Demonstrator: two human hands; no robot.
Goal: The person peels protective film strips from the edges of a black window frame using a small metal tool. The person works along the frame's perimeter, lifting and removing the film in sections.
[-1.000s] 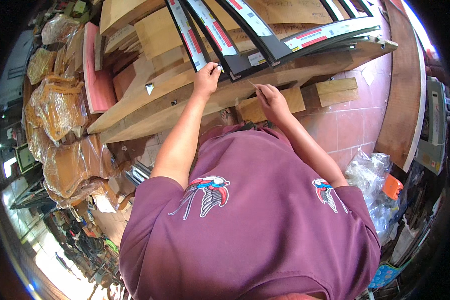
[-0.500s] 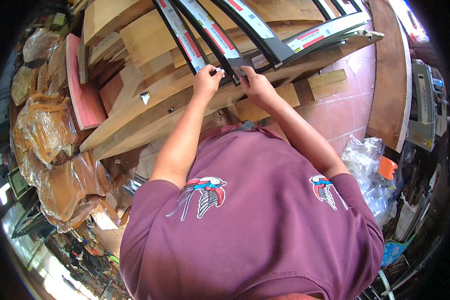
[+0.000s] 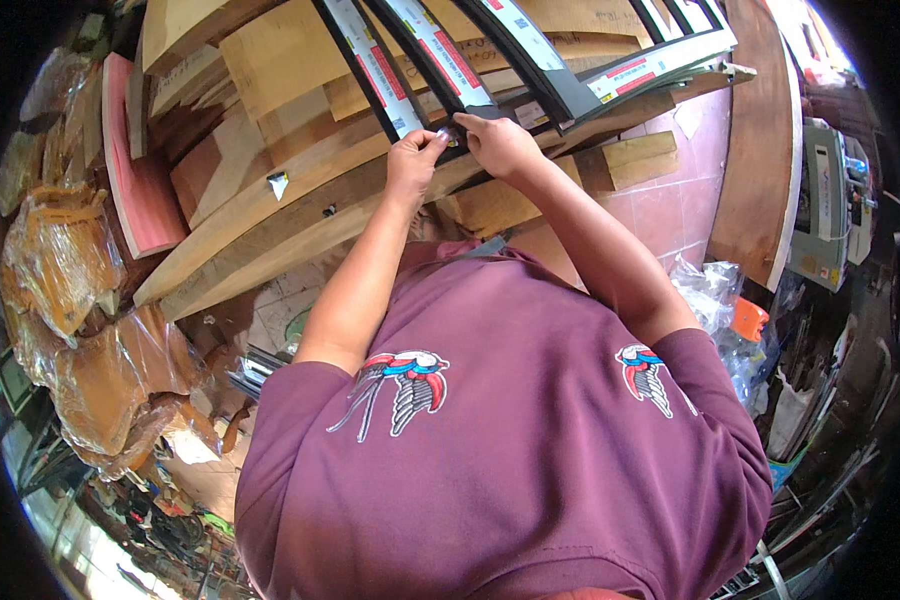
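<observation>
**Both hands meet on the dark strips**

Far to the left of the left hand [image 3: 413, 160] lie clear bags of brown goods [image 3: 45, 250] and a pink board [image 3: 135, 175] leaning among stacked wooden planks [image 3: 270, 215]. The left hand itself is closed narrowly, fingertips pinching at the lower end of the long dark strips [image 3: 425, 55] that slant up and away from it. Just beside it, nearly touching, the right hand [image 3: 500, 140] curls over the same spot, fingers bent down onto the strip ends; what small part sits between the two hands is too small to tell. The strips look stiff, light and smooth, likely slippery on their labelled faces, so their edges near the lower end seem the surest hold. Right of the right hand lie a wood block [image 3: 630, 160] and a crumpled clear bag [image 3: 710, 290].
</observation>
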